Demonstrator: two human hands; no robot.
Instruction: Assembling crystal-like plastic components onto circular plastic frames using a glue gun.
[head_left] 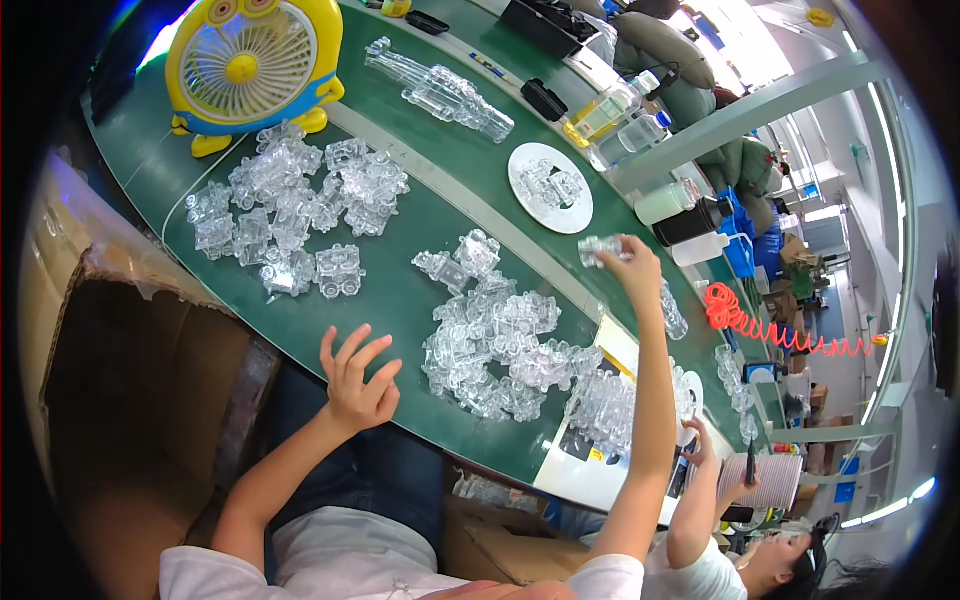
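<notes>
The person beside me is working at a green worktop (385, 268), and the step in hand, as I am reading it, is the handling of one loose part: right of centre in the frame, the right hand (634, 270) is holding a small clear plastic piece (596, 250) in a narrow grip, the fingertips pinching its right end and hiding some of it. That piece is sitting just below and right of the white plate (566, 219), which is carrying another clear part (554, 185); whether it is touching the worktop, I am not managing to tell. Left of centre, the left hand (358, 392) is hovering by the worktop's near edge, its fingers spread wide and holding nothing. Between the hands, a middle heap (490, 345) of glassy parts is lying in a tangle, while a left heap (285, 190) is sprawling toward the upper left, below a yellow fan (242, 68). A long clear assembly (445, 95) is lying near the top. At the lower right, a co-worker's hand (703, 445) is showing. To my eye, the next move is calling for a light, steady pinch, since the piece is looking slick and only one hand is supporting it
</notes>
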